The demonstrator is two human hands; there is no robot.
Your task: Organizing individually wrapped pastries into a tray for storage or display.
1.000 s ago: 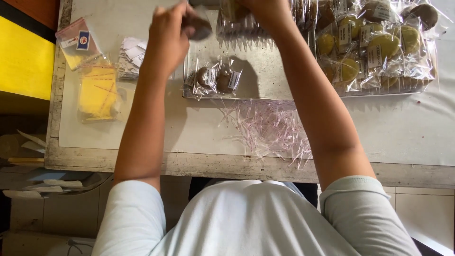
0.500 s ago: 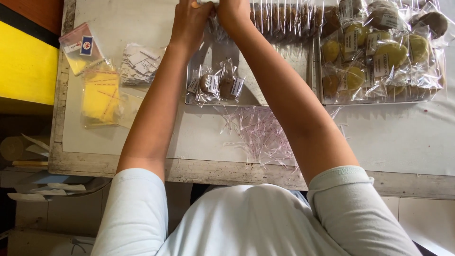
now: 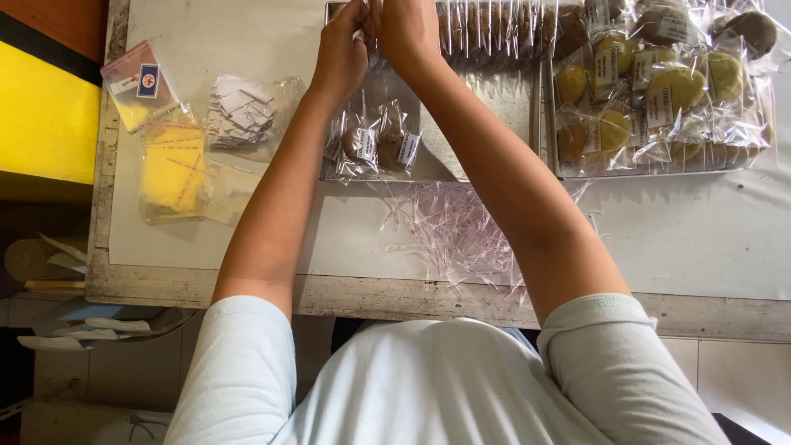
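A small clear packet [image 3: 368,35] is pinched between the left hand [image 3: 342,53] and right hand [image 3: 408,33] above the tray [image 3: 461,169]; sealing seems underway. Next, it would be laid beside the two wrapped cookies [image 3: 375,147].

I am counting two wrapped brown cookies [image 3: 377,147] lying on the near metal tray [image 3: 461,124], one second tray [image 3: 659,165] piled with green cookie packets [image 3: 676,86], and two yellow packets [image 3: 173,169].
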